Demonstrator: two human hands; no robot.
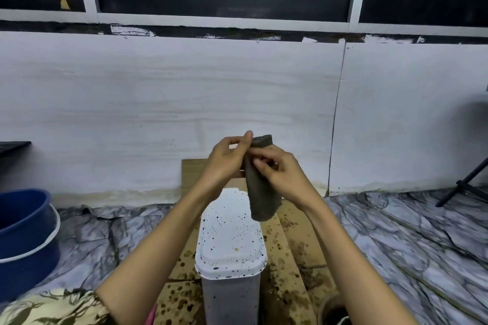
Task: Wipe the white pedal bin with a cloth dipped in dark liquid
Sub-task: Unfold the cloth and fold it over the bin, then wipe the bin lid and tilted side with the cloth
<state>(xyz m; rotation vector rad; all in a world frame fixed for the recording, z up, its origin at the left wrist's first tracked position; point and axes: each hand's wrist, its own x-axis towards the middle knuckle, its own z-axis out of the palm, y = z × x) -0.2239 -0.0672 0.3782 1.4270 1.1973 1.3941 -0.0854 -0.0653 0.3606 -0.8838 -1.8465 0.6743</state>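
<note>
Head view, bin: the white pedal bin (230, 240) stands on stained cardboard (287, 258), lid closed and speckled with dark spots.
Cloth: the dark cloth (261, 187) hangs above the bin's far end, lower edge just over the lid.
Left hand: the left hand (224, 161) pinches the cloth's upper part.
Right hand: the right hand (282, 169) grips it beside the left, fingers curled on the fabric.
Bucket: a blue bucket (23, 240) sits well left of the bin.
Step, judged: folding the cloth into a pad; a flat, firm fold would wipe the lid evenly.
</note>
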